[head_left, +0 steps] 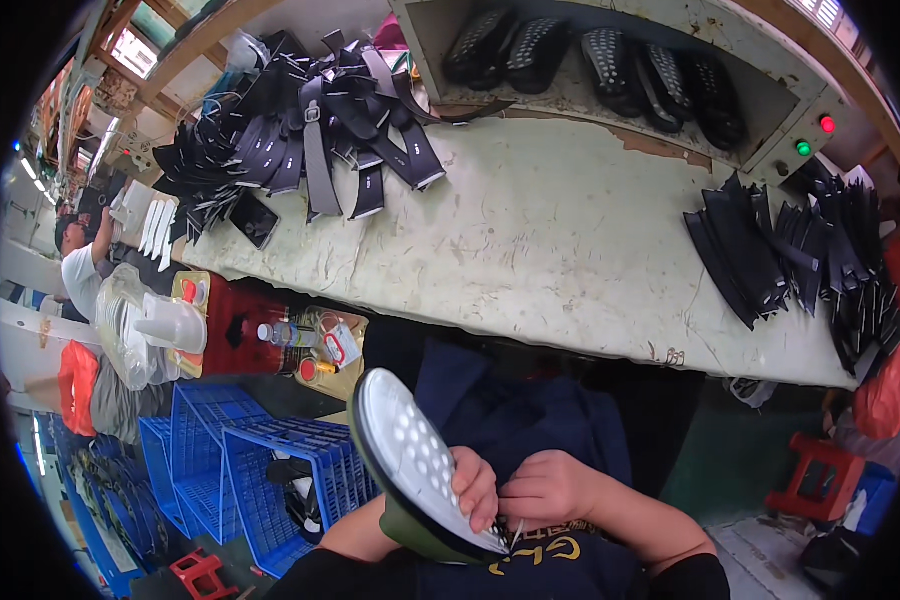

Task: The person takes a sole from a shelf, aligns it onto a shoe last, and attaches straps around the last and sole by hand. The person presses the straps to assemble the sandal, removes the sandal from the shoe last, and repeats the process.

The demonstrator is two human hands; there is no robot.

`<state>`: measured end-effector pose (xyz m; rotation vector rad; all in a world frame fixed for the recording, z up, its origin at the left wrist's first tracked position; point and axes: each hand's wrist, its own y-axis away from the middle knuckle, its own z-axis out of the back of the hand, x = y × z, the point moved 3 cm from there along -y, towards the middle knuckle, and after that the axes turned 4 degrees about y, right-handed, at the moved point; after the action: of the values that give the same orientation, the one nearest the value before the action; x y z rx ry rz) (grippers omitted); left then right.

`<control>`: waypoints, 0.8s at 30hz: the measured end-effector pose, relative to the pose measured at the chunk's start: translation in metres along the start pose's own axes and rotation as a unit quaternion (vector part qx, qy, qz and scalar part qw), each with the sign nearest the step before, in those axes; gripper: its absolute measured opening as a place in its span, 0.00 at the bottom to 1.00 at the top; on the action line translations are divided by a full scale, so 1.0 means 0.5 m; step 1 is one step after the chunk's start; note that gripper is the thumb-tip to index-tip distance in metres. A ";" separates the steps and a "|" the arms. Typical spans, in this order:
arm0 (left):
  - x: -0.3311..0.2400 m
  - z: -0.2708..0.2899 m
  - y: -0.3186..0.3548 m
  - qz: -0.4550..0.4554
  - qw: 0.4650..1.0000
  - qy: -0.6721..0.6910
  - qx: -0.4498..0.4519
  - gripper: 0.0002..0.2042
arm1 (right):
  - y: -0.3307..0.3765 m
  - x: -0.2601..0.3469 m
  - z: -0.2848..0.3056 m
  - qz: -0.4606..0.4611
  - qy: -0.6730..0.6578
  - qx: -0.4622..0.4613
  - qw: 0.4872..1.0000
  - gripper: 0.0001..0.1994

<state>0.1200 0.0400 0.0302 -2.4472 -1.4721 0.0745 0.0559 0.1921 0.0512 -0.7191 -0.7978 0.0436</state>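
Observation:
A shoe sole piece [410,450], grey-white with raised pale dots, a black rim and a dark green side, tilts up in front of my lap. Its wide end points up and left. My left hand [477,488] grips it, with the fingers curled over its right edge. Right beside that, my right hand [540,490] is closed in a pinch at the piece's lower narrow end. A thin pale strand or edge shows below its fingers; what they hold is too small to make out. A dark blue apron with yellow lettering lies behind both hands.
Black straps, some with buckles, pile up on the pale worktable [510,240] at far left. More black strips [760,250] lie at right. Shoes with dotted insoles stand in a lit-button cabinet [770,90]. Blue crates [300,450] and a red stool [815,480] flank me. Another person works far left.

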 end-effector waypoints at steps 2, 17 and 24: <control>0.004 -0.001 0.003 0.013 0.999 -0.014 0.037 0.21 | -0.008 0.010 0.005 -0.025 -0.020 -0.032 0.999 0.07; -0.001 -0.040 0.009 -0.014 0.998 0.003 -0.061 0.14 | 0.001 0.028 0.010 -0.198 -0.086 -0.119 0.969 0.16; 0.018 -0.025 0.013 -0.010 0.999 0.018 -0.035 0.29 | 0.022 -0.017 0.067 -0.086 0.201 -0.021 0.976 0.32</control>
<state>0.1323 0.0420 0.0414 -2.4734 -1.5087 -0.0264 0.0300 0.2172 0.0550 -0.6670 -0.4707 -0.2696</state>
